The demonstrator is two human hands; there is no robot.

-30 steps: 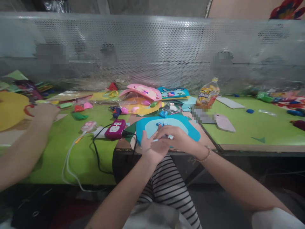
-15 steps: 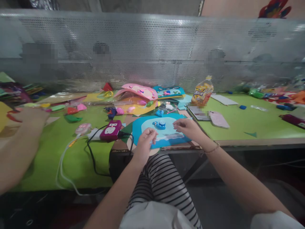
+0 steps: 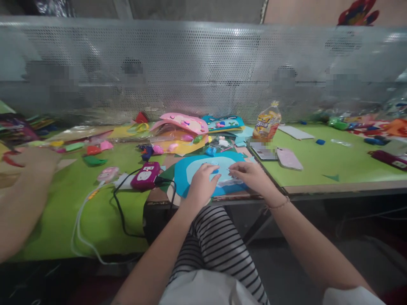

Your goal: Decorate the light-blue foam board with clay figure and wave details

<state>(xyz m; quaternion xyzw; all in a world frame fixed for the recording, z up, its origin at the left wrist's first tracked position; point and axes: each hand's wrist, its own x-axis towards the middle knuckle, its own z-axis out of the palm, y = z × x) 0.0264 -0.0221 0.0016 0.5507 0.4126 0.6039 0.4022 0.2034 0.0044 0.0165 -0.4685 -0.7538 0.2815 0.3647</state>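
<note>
A blue card with a pale blue centre (image 3: pixel 182 176) lies at the table's front edge. On it is a small blue clay figure (image 3: pixel 216 171), mostly hidden under my left hand (image 3: pixel 203 182). The fingers and thumb of that hand curl around the figure. Just to the right, my right hand (image 3: pixel 249 173) is closed in a pinch above the card. Its fingertips point toward the figure; whatever they pinch is too small to name. A whitish strip runs along the lower part of the pale centre.
Behind the card lie a pink decorated card (image 3: pixel 182 123), a blue decorated card (image 3: pixel 222 122) and clay lumps. A purple power bank (image 3: pixel 146 176) with cables sits left. A snack bag (image 3: pixel 267 122) and a phone (image 3: pixel 289 158) are right. Another person's hand (image 3: pixel 40 161) holds red-handled scissors.
My left hand has moved up and right, onto the blue clay figure, which showed in full before. My right hand's fingertips have closed into a pinch. The view has shifted slightly.
</note>
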